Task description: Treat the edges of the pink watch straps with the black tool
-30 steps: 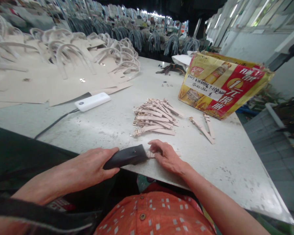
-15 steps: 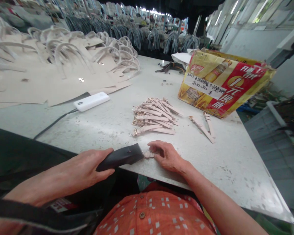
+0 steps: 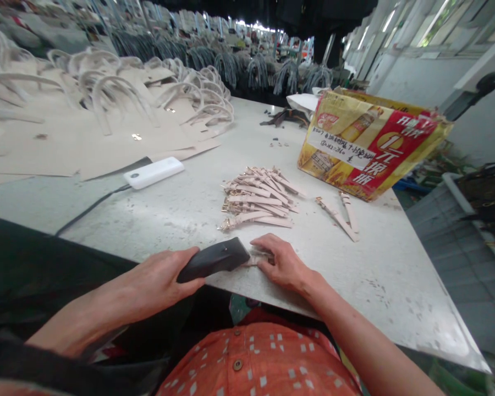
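Observation:
My left hand [image 3: 163,278] is wrapped round a black handheld tool [image 3: 216,258] with a wide flat end, shaped like a hair clipper. The tool's end points right and meets a beige strap [image 3: 253,259] near the table's front edge. Closed on that strap is my right hand [image 3: 286,265], thumb and fingers pinching it, so much of the strap is hidden. Just beyond my hands lies a pile of beige straps [image 3: 259,198] with gold-coloured metal fittings. Two more straps, a longer one [image 3: 338,220] and a shorter one [image 3: 348,213], lie right of the pile.
A yellow and red cardboard box [image 3: 367,146] stands at the back right. Beige bag panels with handles [image 3: 103,137] cover the table's left side. A white power bank [image 3: 153,173] with a black cable lies before them. A grey bin [image 3: 466,242] stands off the table's right edge.
My left hand has moved the black tool slightly right and up, further over the strap. My right hand stays almost in place, still on the strap.

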